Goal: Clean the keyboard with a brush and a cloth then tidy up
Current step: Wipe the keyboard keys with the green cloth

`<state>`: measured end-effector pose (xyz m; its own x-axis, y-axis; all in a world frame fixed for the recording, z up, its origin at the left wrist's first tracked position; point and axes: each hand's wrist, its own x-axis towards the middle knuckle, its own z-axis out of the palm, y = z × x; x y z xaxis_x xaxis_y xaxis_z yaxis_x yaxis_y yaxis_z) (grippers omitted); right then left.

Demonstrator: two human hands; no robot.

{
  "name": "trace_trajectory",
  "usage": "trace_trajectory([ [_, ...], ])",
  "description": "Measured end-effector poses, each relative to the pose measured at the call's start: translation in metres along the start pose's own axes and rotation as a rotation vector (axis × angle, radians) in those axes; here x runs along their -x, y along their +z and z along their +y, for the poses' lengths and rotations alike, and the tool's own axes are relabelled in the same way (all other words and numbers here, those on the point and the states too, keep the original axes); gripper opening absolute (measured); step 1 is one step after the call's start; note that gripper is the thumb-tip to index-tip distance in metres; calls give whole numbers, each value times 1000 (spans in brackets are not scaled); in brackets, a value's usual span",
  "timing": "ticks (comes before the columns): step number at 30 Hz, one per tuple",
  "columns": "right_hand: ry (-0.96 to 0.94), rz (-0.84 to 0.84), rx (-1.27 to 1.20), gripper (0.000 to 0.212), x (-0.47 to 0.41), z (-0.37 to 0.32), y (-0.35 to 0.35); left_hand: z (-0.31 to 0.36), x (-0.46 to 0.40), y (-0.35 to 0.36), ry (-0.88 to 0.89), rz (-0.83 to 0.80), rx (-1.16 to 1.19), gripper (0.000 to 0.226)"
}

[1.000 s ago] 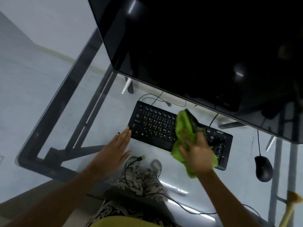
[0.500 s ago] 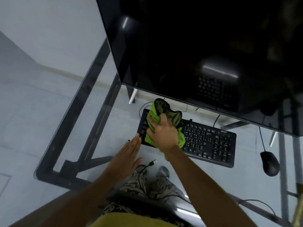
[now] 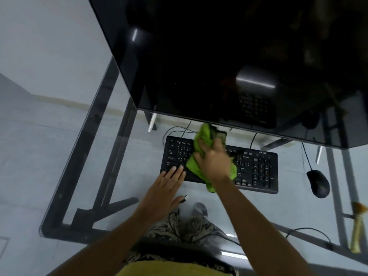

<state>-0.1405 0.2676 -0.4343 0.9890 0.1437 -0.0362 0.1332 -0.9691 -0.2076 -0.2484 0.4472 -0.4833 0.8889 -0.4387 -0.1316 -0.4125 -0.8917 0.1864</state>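
Since the last moment, the right hand (image 3: 214, 165) has slid its bunched green cloth (image 3: 201, 154) toward the middle of the keyboard (image 3: 256, 168), which lies on the glass desk (image 3: 83, 136) under the dark screen (image 3: 219, 56). Beside it, the left hand (image 3: 165, 188) rests flat, fingers straight, on the keyboard's near left corner. Right of the keyboard sits a black mouse (image 3: 318, 183).

Bright green cloth (image 3: 201, 148), black keyboard (image 3: 253, 168) and mouse (image 3: 318, 183), patterned grey-cream trousers (image 3: 191, 226), perhaps floral.
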Motion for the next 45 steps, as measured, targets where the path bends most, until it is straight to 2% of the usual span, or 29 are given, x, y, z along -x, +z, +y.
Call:
trace_trajectory([
  [3, -188, -59, 54, 42, -11, -24, 2, -2, -8, 3, 16, -34, -4, 67],
  [6, -229, -85, 102, 45, -6, 14, -5, -6, -5, 4, 32, -22, -10, 66],
  [8, -170, -100, 120, 47, 7, 59, -14, -8, -5, 2, 46, -22, -10, 67],
  [12, 99, -16, 17, 48, 21, 118, -29, -7, -6, 0, 38, -45, -9, 67],
  [15, 148, -56, 40, 49, 10, 82, -21, -5, -6, -2, 22, -65, 0, 66],
  [20, -190, -111, 28, 43, -12, -27, 4, -5, -8, -1, 40, -72, -6, 68],
  [23, -251, -109, 100, 41, -14, -26, -2, -6, -6, -1, 21, -76, 16, 69],
  [27, -83, -101, 147, 48, 9, 58, -17, -6, -7, -6, 10, -116, 32, 71],
  [31, 94, -34, 118, 46, 41, 141, -32, -8, -8, -5, 21, -129, 28, 71],
  [37, 222, 93, 44, 46, 78, 204, -34, -7, -8, -5, -2, -135, 16, 73],
  [41, 481, 159, -224, 43, 88, 210, -38, 5, -10, -8, -39, -98, 4, 72],
  [45, 602, 273, -555, 41, 91, 198, -66, 61, -41, -34, -146, 10, 142, 71],
])
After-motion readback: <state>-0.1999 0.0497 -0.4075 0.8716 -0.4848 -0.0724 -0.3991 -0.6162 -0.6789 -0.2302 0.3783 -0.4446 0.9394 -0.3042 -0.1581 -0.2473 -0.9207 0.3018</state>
